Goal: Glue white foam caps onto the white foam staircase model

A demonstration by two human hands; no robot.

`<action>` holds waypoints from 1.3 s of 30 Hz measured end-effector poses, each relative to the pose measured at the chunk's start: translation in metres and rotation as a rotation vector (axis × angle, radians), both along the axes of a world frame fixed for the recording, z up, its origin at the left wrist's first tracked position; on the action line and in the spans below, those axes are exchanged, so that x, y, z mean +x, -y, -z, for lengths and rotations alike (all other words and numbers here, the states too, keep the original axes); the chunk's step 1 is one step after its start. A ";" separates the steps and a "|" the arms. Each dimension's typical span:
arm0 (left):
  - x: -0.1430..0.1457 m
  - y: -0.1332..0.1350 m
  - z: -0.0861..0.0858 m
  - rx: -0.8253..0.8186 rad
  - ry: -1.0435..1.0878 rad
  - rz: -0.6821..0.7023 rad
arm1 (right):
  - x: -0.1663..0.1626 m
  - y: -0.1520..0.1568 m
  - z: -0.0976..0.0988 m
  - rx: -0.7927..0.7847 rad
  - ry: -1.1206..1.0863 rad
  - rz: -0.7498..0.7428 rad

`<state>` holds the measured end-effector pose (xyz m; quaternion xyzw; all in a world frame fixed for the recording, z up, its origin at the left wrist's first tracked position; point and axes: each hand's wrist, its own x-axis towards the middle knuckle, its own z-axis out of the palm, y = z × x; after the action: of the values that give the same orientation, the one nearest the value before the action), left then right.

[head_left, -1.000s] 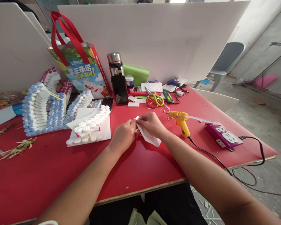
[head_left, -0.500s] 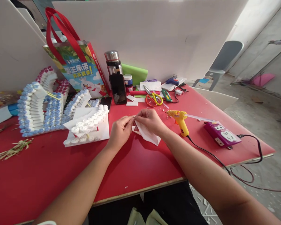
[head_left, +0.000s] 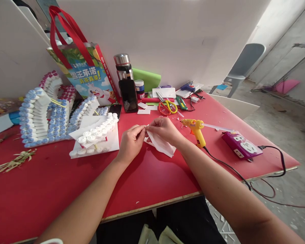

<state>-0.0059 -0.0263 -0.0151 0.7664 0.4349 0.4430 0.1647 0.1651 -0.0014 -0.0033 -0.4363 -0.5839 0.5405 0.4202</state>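
Pinched fingertips of my left hand (head_left: 132,139) and my right hand (head_left: 164,130) meet over the middle of the red table. Between them they grip one end of a thin white paper sheet (head_left: 162,144), which hangs down under my right palm toward the tabletop. The gripped edge is mostly hidden by the fingers. Left of my hands sits a white board model (head_left: 109,142) with rows of rolled white paper rosettes (head_left: 91,136). To the right a yellow hot glue gun (head_left: 196,130) lies on its side, a clear glue stick in its back.
A purple power strip (head_left: 242,145) with cables lies on the right. Behind are scissors (head_left: 165,105), a green cutter (head_left: 181,102), a phone (head_left: 128,96), a steel flask (head_left: 122,64) and a printed bag (head_left: 88,74). Blue-and-white paper models (head_left: 38,118) stand at left.
Both hands stay almost in place, fingers still pinching the paper. A small white bit shows a little more at the fingertips. The view has shifted slightly.
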 end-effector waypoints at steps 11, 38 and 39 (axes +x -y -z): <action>-0.004 -0.004 0.003 0.014 0.019 -0.038 | -0.006 0.001 0.007 0.219 0.231 0.065; -0.010 -0.009 0.001 -0.143 0.218 0.048 | 0.005 0.001 -0.009 -0.602 -0.517 -0.257; -0.009 -0.009 0.001 -0.146 0.230 0.053 | 0.005 0.002 -0.009 -0.604 -0.517 -0.252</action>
<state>-0.0153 -0.0176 -0.0162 0.7080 0.4238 0.4904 0.2804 0.1704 -0.0030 0.0058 -0.3152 -0.3231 0.8264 0.3368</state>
